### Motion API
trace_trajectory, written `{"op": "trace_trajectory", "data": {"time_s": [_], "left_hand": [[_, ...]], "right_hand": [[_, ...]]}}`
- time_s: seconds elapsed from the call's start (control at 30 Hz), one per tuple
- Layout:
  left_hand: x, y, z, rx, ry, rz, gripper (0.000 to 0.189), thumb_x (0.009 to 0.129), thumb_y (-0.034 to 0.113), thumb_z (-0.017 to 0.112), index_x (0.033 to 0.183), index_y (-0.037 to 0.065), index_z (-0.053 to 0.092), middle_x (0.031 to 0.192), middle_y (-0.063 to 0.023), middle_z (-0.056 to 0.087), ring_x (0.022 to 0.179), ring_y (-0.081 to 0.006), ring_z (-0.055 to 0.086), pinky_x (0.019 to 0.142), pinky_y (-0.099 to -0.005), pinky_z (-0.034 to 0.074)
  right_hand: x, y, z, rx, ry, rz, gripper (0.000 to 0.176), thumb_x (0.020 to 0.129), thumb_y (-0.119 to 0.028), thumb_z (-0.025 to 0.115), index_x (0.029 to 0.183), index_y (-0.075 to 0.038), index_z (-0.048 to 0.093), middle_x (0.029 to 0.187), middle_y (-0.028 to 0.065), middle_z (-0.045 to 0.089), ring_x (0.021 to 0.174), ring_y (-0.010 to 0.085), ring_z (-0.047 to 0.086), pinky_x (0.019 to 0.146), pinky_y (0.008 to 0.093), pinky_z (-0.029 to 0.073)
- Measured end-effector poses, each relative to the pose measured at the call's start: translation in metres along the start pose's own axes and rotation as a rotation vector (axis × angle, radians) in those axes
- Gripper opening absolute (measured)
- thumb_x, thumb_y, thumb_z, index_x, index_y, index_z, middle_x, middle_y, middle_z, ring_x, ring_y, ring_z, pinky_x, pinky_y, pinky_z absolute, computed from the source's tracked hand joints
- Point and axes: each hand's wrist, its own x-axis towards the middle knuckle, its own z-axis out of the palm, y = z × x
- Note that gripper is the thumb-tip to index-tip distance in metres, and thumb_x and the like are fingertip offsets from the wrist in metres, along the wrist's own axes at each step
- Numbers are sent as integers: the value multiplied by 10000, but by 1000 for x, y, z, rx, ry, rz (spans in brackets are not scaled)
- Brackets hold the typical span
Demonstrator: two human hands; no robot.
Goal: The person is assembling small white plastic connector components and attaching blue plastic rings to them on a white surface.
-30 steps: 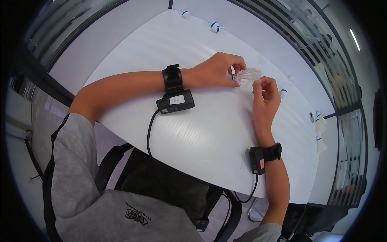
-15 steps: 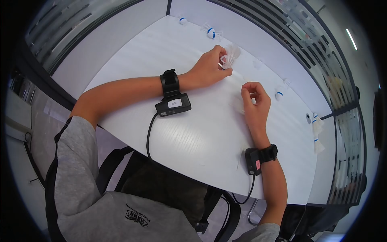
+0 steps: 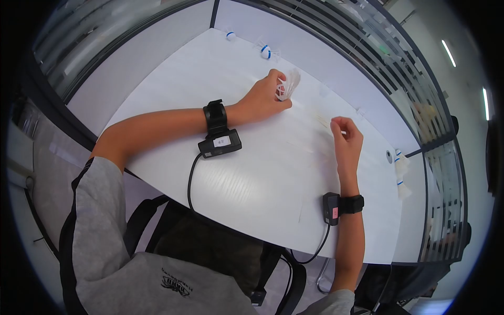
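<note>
Near the far side of the white desk (image 3: 231,173), my left hand (image 3: 262,100) is closed around a white shuttlecock (image 3: 289,85). Its pale skirt points up and away, and my fingers hide the rest. To the right, my right hand (image 3: 347,140) is raised with thumb and fingers curled together. A bit of white shows inside that curl, apparently a shuttlecock's head, mostly hidden by the fingers. Just beyond the right hand, a faint clear skirt (image 3: 360,112) stands against the back panel.
One shuttlecock (image 3: 230,36) stands in the far left corner, and more with blue bands (image 3: 266,52) lie along the back panel. Further shuttlecocks (image 3: 401,170) rest at the right edge beside a round cable hole (image 3: 389,156). Cabled black boxes (image 3: 220,143) are strapped to both wrists.
My right hand has moved right, over the spot where a blue-banded shuttlecock stood. My left hand keeps its hold and has come slightly nearer. The whole view has shifted a little.
</note>
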Motion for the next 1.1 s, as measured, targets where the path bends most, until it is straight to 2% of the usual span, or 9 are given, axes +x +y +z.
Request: {"op": "trace_trajectory", "data": {"time_s": [0.1, 0.23, 0.33, 0.43, 0.57, 0.6, 0.8, 0.93, 1.1], "left_hand": [[-2, 6, -2, -18, -37, -61, 592, 904, 164, 744, 1335, -34, 390, 1303, -247, 569, 1067, -314, 707, 904, -368, 590], [-2, 0, 0, -1, -4, 18, 570, 911, 165, 740, 1321, -30, 397, 1290, -242, 571, 1089, -307, 695, 912, -362, 590], [-2, 0, 1, 27, -15, 13, 571, 914, 166, 740, 1324, -34, 398, 1287, -235, 571, 1096, -301, 689, 918, -355, 587], [-2, 0, 0, -2, -31, 13, 576, 912, 166, 740, 1327, -39, 397, 1284, -231, 572, 1093, -299, 689, 924, -356, 585], [-2, -2, 0, 13, -24, 25, 573, 912, 168, 735, 1329, -38, 401, 1263, -226, 578, 1083, -297, 690, 926, -353, 580], [-2, -1, 0, 16, -31, 20, 570, 911, 167, 735, 1328, -36, 404, 1255, -224, 580, 1078, -296, 691, 923, -352, 579], [-2, -2, 1, 26, -46, 30, 558, 905, 169, 737, 1318, -32, 420, 1259, -224, 586, 1077, -295, 690, 917, -353, 574], [-2, 3, -2, 34, -85, -13, 563, 903, 171, 741, 1320, -33, 423, 1282, -229, 582, 1101, -298, 682, 925, -364, 569], [-1, 4, 0, 50, -77, 8, 572, 903, 171, 747, 1332, -23, 423, 1299, -224, 574, 1080, -289, 683, 927, -360, 566]], "right_hand": [[-2, 12, -13, -143, -9, 42, 190, 921, -161, 731, 1062, -34, 744, 960, 44, 703, 822, 143, 630, 746, 296, 514], [-11, 21, -26, -201, -56, 164, 307, 903, -208, 782, 1164, -51, 740, 1050, 67, 694, 889, 163, 624, 731, 303, 519], [-11, 31, -19, -185, -29, 33, 376, 899, -247, 799, 1221, -67, 725, 1086, 73, 680, 906, 181, 608, 760, 323, 520], [-3, 39, -3, -354, -22, -84, 424, 896, -272, 804, 1258, -75, 709, 1090, 83, 663, 876, 203, 589, 798, 344, 516], [3, 36, 5, -335, -65, -35, 269, 891, -239, 795, 1115, -92, 771, 977, 54, 672, 799, 190, 530, 757, 339, 486], [3, 36, 7, -301, -33, -39, 191, 888, -198, 790, 1047, -93, 784, 903, 35, 661, 754, 173, 503, 719, 328, 469], [-1, 39, 9, -278, -37, -44, 116, 905, -122, 762, 970, -30, 735, 869, 49, 661, 695, 168, 497, 666, 326, 449], [-4, 38, 10, -240, -78, -114, 107, 917, -97, 748, 963, -11, 706, 861, 65, 661, 671, 169, 496, 632, 321, 435], [-10, 18, 7, -173, -153, -1, 147, 908, -100, 764, 1010, -11, 707, 830, 67, 638, 676, 167, 501, 632, 315, 432]]}}
